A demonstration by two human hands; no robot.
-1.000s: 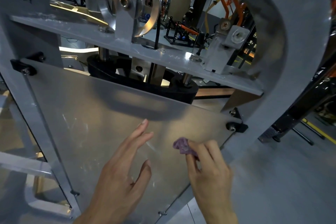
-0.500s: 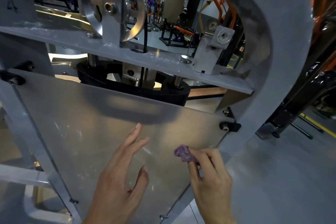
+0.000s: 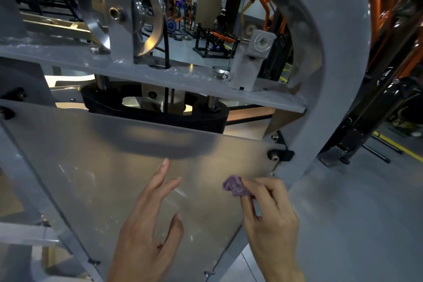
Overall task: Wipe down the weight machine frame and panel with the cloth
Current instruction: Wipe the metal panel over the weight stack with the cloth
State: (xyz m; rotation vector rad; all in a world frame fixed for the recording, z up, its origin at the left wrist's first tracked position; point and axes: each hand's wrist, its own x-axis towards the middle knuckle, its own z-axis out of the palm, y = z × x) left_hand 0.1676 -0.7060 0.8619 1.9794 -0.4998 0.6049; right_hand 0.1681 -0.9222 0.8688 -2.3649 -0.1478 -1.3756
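Barely moved: right hand (image 3: 270,210) crept slightly toward panel (image 3: 109,167) right edge, fingers pinched on the wadded purple cloth (image 3: 234,186) against it. Left hand (image 3: 146,224) spread flat, empty. Cloth looks soft, light; pinch the bunch. Frame (image 3: 338,52) behind, stiff.

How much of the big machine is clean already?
Not much looks done: the panel shows pale smears at its left and lower middle. In hand: the right hand pinches a bunched purple cloth near the panel's right edge, the left hand spread open beside it. Left: those smears and the speckled grey frame crossbar.
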